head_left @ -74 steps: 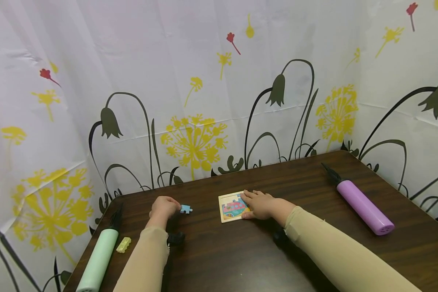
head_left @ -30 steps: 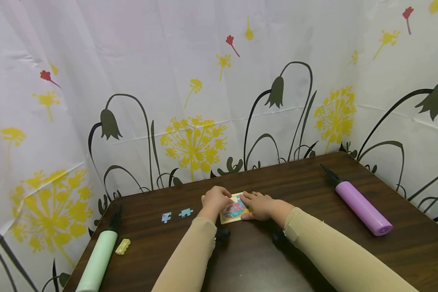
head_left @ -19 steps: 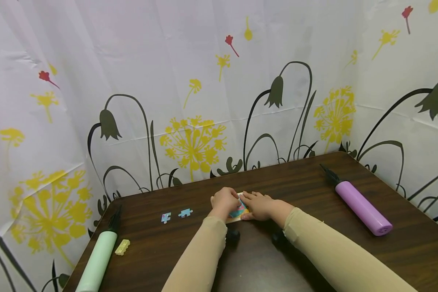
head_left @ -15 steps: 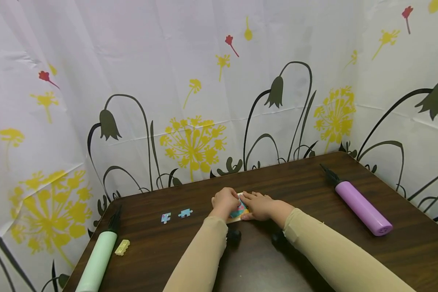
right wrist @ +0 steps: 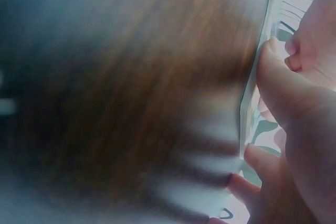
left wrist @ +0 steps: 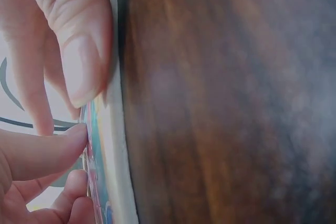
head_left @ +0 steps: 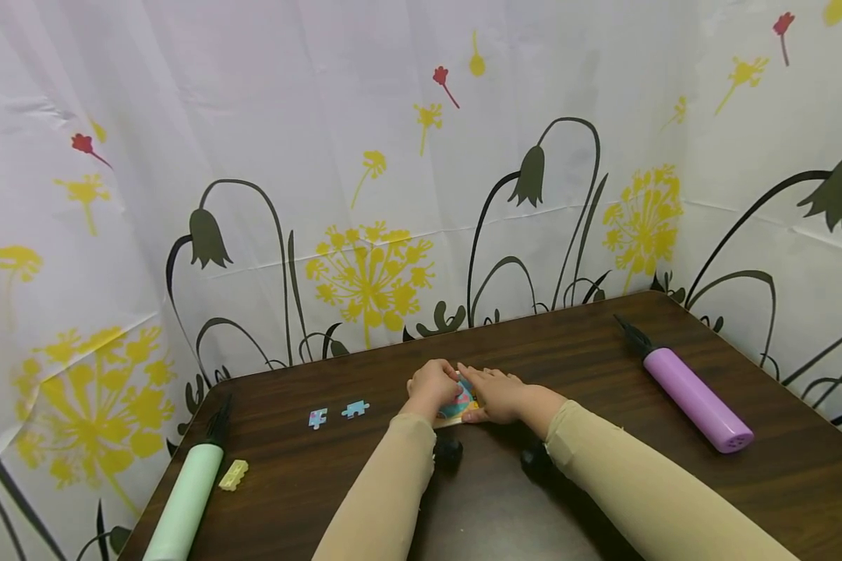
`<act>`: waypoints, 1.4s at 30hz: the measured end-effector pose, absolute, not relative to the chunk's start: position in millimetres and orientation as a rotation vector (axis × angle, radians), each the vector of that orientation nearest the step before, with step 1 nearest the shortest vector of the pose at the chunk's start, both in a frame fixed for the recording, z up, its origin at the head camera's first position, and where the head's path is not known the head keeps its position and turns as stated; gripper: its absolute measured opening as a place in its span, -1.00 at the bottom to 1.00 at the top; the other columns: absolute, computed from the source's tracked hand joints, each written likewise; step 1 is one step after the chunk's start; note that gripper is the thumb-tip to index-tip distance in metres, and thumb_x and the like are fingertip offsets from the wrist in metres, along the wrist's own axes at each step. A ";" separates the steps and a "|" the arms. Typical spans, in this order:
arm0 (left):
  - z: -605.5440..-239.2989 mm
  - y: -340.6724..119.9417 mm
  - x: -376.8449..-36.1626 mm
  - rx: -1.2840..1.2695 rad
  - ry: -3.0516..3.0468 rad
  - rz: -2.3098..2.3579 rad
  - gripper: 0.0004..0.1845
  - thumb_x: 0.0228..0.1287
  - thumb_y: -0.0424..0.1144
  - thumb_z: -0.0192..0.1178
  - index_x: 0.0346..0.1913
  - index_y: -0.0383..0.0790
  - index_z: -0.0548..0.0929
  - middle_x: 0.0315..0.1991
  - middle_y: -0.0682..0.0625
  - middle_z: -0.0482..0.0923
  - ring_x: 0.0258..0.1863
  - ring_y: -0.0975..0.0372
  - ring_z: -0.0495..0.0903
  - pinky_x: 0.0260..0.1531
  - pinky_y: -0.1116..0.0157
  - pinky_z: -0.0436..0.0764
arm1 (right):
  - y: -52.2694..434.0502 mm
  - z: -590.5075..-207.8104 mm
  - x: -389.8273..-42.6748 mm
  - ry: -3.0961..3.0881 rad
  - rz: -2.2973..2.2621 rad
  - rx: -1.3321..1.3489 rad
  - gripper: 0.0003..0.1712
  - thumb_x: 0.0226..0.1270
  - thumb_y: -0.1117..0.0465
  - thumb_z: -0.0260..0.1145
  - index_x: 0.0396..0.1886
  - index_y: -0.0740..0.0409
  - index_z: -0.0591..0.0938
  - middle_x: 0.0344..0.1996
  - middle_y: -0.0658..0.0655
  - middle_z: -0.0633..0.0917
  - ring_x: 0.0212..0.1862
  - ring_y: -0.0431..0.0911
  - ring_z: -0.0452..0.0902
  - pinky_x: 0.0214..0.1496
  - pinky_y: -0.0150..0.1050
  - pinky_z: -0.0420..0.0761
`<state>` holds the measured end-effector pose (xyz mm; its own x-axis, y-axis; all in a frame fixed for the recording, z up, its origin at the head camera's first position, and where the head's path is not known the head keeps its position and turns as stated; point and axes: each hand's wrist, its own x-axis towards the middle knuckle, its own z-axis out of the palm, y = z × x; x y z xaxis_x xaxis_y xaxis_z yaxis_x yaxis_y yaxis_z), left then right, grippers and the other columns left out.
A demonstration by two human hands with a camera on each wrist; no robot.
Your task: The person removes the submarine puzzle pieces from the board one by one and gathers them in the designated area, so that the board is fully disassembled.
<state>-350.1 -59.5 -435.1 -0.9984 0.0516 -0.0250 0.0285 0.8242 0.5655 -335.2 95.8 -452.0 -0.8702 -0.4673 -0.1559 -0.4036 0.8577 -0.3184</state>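
Pressing puzzle board, left hand, right hand, both fingers on it

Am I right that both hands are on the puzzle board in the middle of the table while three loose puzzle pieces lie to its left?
Not quite: the head view shows two loose puzzle pieces, not three, lying left of the puzzle board. The left hand and the right hand are indeed both on the board, mid-table.

The table is dark wood with a visible grain and a slight sheen. The puzzle board looks like pale wood with a glossy printed face. The purple pump and green pump are smooth matt plastic. The curtain is thin creased fabric.
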 end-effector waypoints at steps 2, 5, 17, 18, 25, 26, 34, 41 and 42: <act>-434.9 -59.1 -349.5 0.066 2.959 0.931 -0.83 0.06 -0.30 0.46 -0.42 -0.11 0.62 -0.41 0.05 0.57 -0.25 0.05 0.51 0.04 -0.01 0.28 | 96.2 -453.5 -336.2 2.807 -0.420 -0.664 0.14 0.28 -0.31 0.26 0.61 0.00 -0.10 0.51 0.17 0.15 0.48 0.21 0.03 0.36 0.28 0.11; -434.6 -59.2 -349.1 0.073 2.956 0.949 -0.83 0.07 -0.31 0.45 -0.43 -0.12 0.61 -0.43 0.04 0.56 -0.27 0.05 0.51 0.06 -0.02 0.27 | 96.6 -455.7 -337.4 2.812 -0.430 -0.659 0.15 0.26 -0.32 0.27 0.61 0.00 -0.10 0.49 0.22 0.19 0.48 0.22 0.04 0.35 0.28 0.12; -435.2 -60.2 -352.4 0.142 2.998 0.883 -0.82 0.09 -0.32 0.42 -0.45 -0.13 0.58 -0.44 0.04 0.56 -0.33 0.08 0.51 -0.01 0.02 0.29 | 96.9 -455.1 -338.5 2.811 -0.442 -0.670 0.16 0.26 -0.32 0.27 0.61 0.01 -0.11 0.50 0.23 0.18 0.47 0.24 0.03 0.37 0.26 0.11; -434.8 -60.3 -352.1 0.144 3.003 0.882 -0.82 0.09 -0.31 0.43 -0.45 -0.12 0.58 -0.44 0.04 0.56 -0.32 0.08 0.52 0.00 0.01 0.30 | 96.9 -455.2 -338.7 2.812 -0.437 -0.671 0.16 0.26 -0.33 0.27 0.61 0.01 -0.11 0.49 0.23 0.18 0.47 0.24 0.03 0.36 0.26 0.11; -429.0 -68.7 -350.5 0.120 3.023 0.912 -0.82 0.12 -0.30 0.42 -0.44 -0.14 0.58 -0.43 0.04 0.57 -0.30 0.07 0.55 0.01 0.01 0.31 | 96.4 -449.1 -335.0 2.804 -0.417 -0.663 0.16 0.26 -0.33 0.27 0.61 -0.01 -0.13 0.48 0.27 0.21 0.47 0.23 0.04 0.37 0.24 0.13; -428.1 -71.8 -350.7 0.115 3.024 0.918 -0.82 0.11 -0.31 0.42 -0.44 -0.14 0.58 -0.43 0.04 0.56 -0.30 0.08 0.55 0.01 0.01 0.30 | 96.3 -447.5 -333.8 2.801 -0.412 -0.663 0.16 0.26 -0.32 0.27 0.61 0.00 -0.13 0.47 0.28 0.21 0.47 0.23 0.04 0.37 0.23 0.13; -419.6 -114.5 -354.5 0.071 3.059 0.957 -0.86 0.18 -0.29 0.38 -0.38 -0.16 0.59 -0.40 0.01 0.56 -0.26 0.05 0.55 0.04 -0.03 0.27 | 93.8 -442.8 -329.7 2.781 -0.328 -0.681 -0.02 0.34 -0.30 0.19 0.60 -0.07 0.04 0.55 0.16 0.05 0.50 0.21 -0.04 0.39 0.23 0.07; -416.9 -159.3 -352.5 0.049 3.065 0.905 -0.89 0.22 -0.30 0.37 -0.34 -0.18 0.61 -0.36 -0.01 0.58 -0.27 0.05 0.54 0.00 -0.03 0.27 | 93.5 -442.0 -329.3 2.776 -0.313 -0.697 -0.12 0.34 -0.30 0.18 0.56 -0.15 0.18 0.55 0.14 0.04 0.50 0.23 -0.06 0.38 0.26 0.06; -417.0 -164.6 -351.5 0.052 3.063 0.893 -0.89 0.22 -0.30 0.37 -0.35 -0.18 0.61 -0.36 -0.01 0.58 -0.28 0.05 0.54 -0.02 -0.02 0.27 | 93.6 -444.3 -330.8 2.778 -0.312 -0.693 -0.12 0.34 -0.31 0.18 0.56 -0.15 0.18 0.55 0.13 0.04 0.50 0.22 -0.07 0.38 0.26 0.06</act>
